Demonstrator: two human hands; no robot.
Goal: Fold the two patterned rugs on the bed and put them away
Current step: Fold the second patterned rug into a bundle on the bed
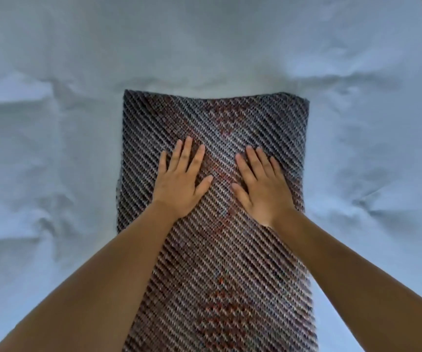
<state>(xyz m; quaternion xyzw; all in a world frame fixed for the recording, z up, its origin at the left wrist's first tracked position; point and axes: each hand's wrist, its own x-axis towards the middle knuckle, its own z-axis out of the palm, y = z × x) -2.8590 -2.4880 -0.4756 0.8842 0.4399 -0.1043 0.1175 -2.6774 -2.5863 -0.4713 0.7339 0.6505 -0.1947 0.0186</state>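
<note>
Woven textile, grey and charcoal in diagonal ribs with a rust-red motif down the middle: one long, narrow patterned rug point(217, 250). It lay lengthwise on the pale blue, wrinkled bed sheet point(52, 148). Its far end was squared off near mid-bed and its near end ran out of the bottom of the view. The far edge looked thick and rounded, which suggested a fold there; the layers could not be counted. Second rug: not in view.

Handling, as judged:
- Weave was coarse and dense, so the piece was probably soft enough to fold yet weighty for its size.
- The rough face looked unlikely to slip on the sheet or in a grasp.
- It was not fragile and would tolerate firm pressing.
- The best hold was probably the two corners of one short end, one hand to each, so the long sides stayed matched through a fold.

Left hand point(179, 184): palm down on the rug's left half, toward the far end. Its fingers point(188, 153) were straight and lightly spread, the thumb angled inward. It grasped nothing.

Right hand point(260, 189): palm down on the rug's right half, level with the other and just apart from it. Its fingers point(255, 161) were straight and close together, the thumb angled inward. It grasped nothing.

Both hands appeared to be pressing the cloth flat.
</note>
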